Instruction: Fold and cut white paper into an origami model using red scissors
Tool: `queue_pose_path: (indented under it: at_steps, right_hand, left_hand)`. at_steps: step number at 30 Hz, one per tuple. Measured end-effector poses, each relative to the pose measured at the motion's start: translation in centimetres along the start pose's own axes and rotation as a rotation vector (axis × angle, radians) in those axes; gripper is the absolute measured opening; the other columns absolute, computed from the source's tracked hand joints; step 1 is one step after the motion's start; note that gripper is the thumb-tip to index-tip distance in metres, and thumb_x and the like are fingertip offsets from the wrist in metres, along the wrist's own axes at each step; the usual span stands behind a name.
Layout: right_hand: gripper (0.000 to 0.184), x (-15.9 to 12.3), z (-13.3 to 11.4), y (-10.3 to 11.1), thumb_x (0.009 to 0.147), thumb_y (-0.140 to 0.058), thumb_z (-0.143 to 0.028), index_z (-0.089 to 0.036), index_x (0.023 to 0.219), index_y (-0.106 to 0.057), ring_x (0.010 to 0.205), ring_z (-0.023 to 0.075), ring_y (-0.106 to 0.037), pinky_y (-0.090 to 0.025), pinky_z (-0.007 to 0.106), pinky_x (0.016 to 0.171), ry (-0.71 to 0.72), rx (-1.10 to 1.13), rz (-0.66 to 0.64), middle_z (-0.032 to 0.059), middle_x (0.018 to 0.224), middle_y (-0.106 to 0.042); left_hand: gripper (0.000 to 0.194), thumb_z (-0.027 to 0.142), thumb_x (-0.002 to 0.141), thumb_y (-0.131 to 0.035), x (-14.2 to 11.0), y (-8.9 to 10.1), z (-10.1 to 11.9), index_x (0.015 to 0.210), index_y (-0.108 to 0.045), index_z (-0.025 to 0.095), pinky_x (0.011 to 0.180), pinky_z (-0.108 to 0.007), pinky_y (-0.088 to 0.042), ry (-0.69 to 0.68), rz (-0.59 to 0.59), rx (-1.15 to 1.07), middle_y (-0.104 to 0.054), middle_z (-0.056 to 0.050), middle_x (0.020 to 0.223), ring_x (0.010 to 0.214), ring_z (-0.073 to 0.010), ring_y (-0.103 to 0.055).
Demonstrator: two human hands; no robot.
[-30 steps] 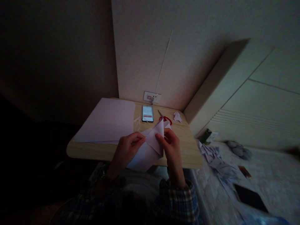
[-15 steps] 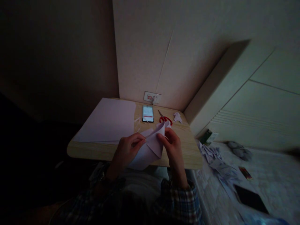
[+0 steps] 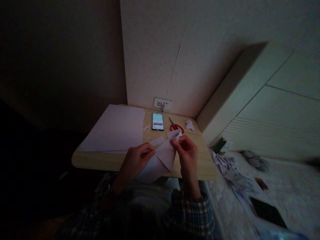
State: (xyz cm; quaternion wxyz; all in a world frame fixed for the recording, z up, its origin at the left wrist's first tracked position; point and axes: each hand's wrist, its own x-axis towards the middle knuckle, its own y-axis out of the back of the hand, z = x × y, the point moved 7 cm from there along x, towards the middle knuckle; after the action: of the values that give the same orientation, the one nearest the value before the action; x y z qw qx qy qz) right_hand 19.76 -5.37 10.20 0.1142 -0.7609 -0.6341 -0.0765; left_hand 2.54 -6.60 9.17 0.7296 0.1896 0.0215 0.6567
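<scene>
Between my hands is a sheet of white paper point(image 3: 162, 158) with folded edges, held over the table's front edge. My left hand point(image 3: 137, 158) pinches its left side between thumb and fingers. At the upper right corner, my right hand point(image 3: 186, 151) grips the paper with the thumb on top and the fingers behind. A crease runs diagonally across the sheet. Just beyond the paper lie scissors point(image 3: 177, 128) with red handles, partly covered by its tip. Smaller paper pieces point(image 3: 157, 141) rest on the table behind the sheet.
A stack of large white paper point(image 3: 115, 128) covers the left of the wooden table point(image 3: 97, 160). A lit phone point(image 3: 157, 121) lies near the wall socket point(image 3: 162, 103). A folded paper piece point(image 3: 189, 125) sits at the back right. Paper scraps point(image 3: 232, 171) and a black tablet-like object point(image 3: 267, 211) lie on the bed.
My right hand has moved slightly right with the paper's upper corner, and that corner now lies flatter. My left hand stays nearly in place.
</scene>
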Motion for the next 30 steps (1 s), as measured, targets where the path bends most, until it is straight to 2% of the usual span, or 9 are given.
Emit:
queue_pose_path:
  at_steps: [4, 8, 12, 16, 24, 30]
  right_hand:
    - [0.017, 0.1, -0.1, -0.2, 0.07, -0.071, -0.027, -0.021, 0.062, -0.057, 0.059, 0.0123, -0.05, -0.038, 0.024, 0.056, 0.0, 0.004, -0.016, -0.0038, 0.061, -0.055]
    - [0.008, 0.2, -0.8, -0.6, 0.073, -0.069, -0.028, -0.022, 0.075, -0.064, 0.068, 0.0149, -0.056, -0.042, 0.026, 0.062, 0.015, -0.047, -0.073, -0.0019, 0.073, -0.062]
    - [0.01, 0.5, -1.4, 0.0, 0.077, -0.066, -0.031, -0.021, 0.075, -0.066, 0.071, 0.0157, -0.058, -0.043, 0.026, 0.063, 0.065, -0.076, -0.024, -0.0005, 0.073, -0.065]
    - [0.01, 0.8, -1.4, 0.3, 0.075, -0.068, -0.031, -0.021, 0.073, -0.067, 0.07, 0.0152, -0.058, -0.043, 0.027, 0.064, 0.074, -0.088, -0.014, -0.0008, 0.071, -0.067]
    - [0.02, 0.9, -1.7, 0.3, 0.075, -0.068, -0.033, -0.019, 0.063, -0.062, 0.061, 0.0132, -0.052, -0.037, 0.025, 0.058, 0.112, -0.154, -0.029, -0.0025, 0.062, -0.059]
    - [0.025, 0.8, -2.4, 0.0, 0.084, -0.059, -0.034, -0.019, 0.064, -0.061, 0.061, 0.0136, -0.051, -0.035, 0.026, 0.058, 0.151, -0.205, -0.067, -0.0021, 0.061, -0.058]
  left_hand:
    - [0.013, 0.028, 0.079, -0.058, -0.1, 0.1, -0.1, 0.07, -0.061, 0.019, 0.061, -0.02, -0.051, -0.012, 0.001, 0.017, -0.071, 0.0, 0.068, 0.067, -0.0164, -0.069]
    - [0.012, 0.027, 0.079, -0.057, -0.1, 0.1, 0.0, 0.069, -0.06, 0.019, 0.06, -0.02, -0.05, -0.032, 0.01, 0.041, -0.071, 0.0, 0.068, 0.067, -0.0159, -0.069]
    - [0.013, 0.028, 0.079, -0.057, -0.1, -0.1, 0.0, 0.069, -0.061, 0.02, 0.059, -0.02, -0.05, -0.023, -0.003, 0.054, -0.071, 0.001, 0.067, 0.065, -0.0159, -0.068]
    - [0.013, 0.028, 0.078, -0.058, -0.1, 0.0, -0.1, 0.07, -0.061, 0.02, 0.059, -0.021, -0.051, -0.017, -0.006, 0.055, -0.072, 0.0, 0.068, 0.064, -0.0161, -0.068]
    - [0.014, 0.029, 0.078, -0.057, 0.0, 0.2, -0.1, 0.069, -0.06, 0.02, 0.059, -0.021, -0.051, -0.035, -0.014, 0.055, -0.072, -0.001, 0.067, 0.063, -0.0165, -0.068]
    - [0.013, 0.028, 0.077, -0.058, 0.1, 0.2, 0.0, 0.068, -0.061, 0.02, 0.058, -0.022, -0.051, -0.02, -0.019, 0.048, -0.072, -0.001, 0.066, 0.064, -0.0173, -0.069]
